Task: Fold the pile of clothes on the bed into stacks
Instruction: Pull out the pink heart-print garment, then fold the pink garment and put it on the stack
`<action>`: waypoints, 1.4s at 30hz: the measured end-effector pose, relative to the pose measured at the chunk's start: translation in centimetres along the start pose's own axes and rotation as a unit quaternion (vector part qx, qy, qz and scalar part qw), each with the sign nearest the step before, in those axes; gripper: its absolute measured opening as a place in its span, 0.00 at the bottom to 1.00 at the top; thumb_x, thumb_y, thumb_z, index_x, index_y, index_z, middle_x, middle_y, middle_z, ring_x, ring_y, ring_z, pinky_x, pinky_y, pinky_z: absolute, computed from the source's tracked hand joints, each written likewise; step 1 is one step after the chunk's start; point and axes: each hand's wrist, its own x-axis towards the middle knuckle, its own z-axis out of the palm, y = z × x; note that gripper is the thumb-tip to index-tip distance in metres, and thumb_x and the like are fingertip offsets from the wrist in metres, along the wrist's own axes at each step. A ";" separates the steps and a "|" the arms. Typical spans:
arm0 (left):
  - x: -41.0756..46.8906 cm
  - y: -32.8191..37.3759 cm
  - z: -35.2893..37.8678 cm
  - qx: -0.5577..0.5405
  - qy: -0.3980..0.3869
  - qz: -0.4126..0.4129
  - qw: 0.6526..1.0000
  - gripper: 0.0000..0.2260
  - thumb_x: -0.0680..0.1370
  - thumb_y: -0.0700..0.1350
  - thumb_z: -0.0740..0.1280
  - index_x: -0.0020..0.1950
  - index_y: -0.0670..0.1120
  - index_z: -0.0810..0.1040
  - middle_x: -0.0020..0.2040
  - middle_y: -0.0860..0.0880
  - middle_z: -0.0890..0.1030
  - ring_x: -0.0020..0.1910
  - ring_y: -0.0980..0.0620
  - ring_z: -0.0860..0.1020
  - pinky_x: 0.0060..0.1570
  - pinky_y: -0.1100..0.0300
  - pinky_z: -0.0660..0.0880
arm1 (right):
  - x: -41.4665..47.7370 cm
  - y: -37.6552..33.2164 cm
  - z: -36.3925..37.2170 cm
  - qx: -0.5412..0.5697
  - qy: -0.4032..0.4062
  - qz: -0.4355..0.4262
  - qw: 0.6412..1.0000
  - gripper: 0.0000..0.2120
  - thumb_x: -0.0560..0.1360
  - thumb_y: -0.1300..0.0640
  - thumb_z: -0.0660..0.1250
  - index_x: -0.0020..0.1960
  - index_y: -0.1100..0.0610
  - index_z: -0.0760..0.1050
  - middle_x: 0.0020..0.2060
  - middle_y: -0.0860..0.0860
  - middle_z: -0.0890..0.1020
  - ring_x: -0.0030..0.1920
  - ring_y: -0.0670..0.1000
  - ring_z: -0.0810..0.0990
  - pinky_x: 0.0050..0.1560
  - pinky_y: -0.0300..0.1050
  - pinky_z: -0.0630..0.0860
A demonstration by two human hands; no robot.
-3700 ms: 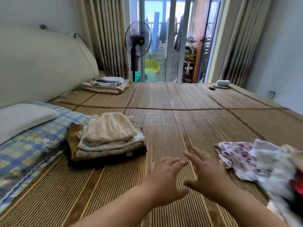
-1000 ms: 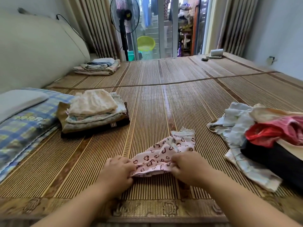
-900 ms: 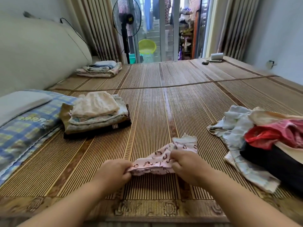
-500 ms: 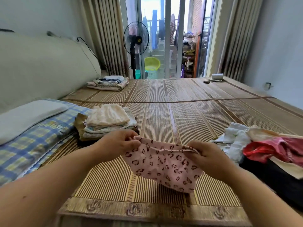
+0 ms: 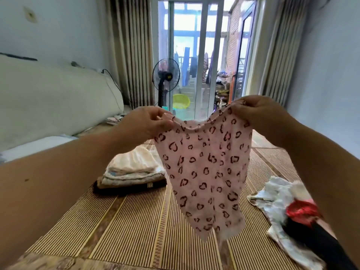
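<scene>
Aloft, the pink garment [image 5: 206,172] hangs from left hand [image 5: 148,123] and right hand [image 5: 257,112].

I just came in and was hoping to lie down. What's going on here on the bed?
A person is partway through folding laundry. The left hand and right hand pinch the top edge of a pink garment and hold it up, so it hangs open above the mat. A folded stack sits to the left, and an unfolded pile lies to the right.
</scene>
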 end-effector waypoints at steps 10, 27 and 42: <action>-0.3 -0.6 -1.3 -0.093 0.044 -0.053 0.993 0.05 0.79 0.45 0.65 0.47 0.44 0.77 0.35 0.49 0.84 0.35 0.50 0.83 0.34 0.59 0.80 | -0.1 -1.2 0.7 -0.016 -0.036 0.043 0.998 0.10 0.79 0.54 0.62 0.45 0.56 0.79 0.38 0.55 0.84 0.39 0.56 0.85 0.42 0.50 0.82; -0.8 1.7 6.8 -0.117 0.008 -0.139 0.983 0.21 0.79 0.59 0.61 0.47 0.43 0.81 0.44 0.44 0.84 0.46 0.42 0.83 0.50 0.46 0.80 | -3.5 -0.8 8.4 0.198 -0.084 0.124 0.969 0.14 0.75 0.50 0.68 0.46 0.62 0.80 0.39 0.58 0.85 0.41 0.59 0.85 0.45 0.56 0.83; -1.3 -3.6 4.9 -0.206 -0.160 -0.212 0.942 0.06 0.77 0.39 0.66 0.54 0.40 0.76 0.50 0.42 0.84 0.52 0.43 0.83 0.56 0.48 0.78 | -1.8 2.6 6.1 0.184 -0.129 0.093 0.970 0.08 0.78 0.62 0.63 0.54 0.55 0.78 0.44 0.55 0.85 0.44 0.53 0.85 0.42 0.44 0.82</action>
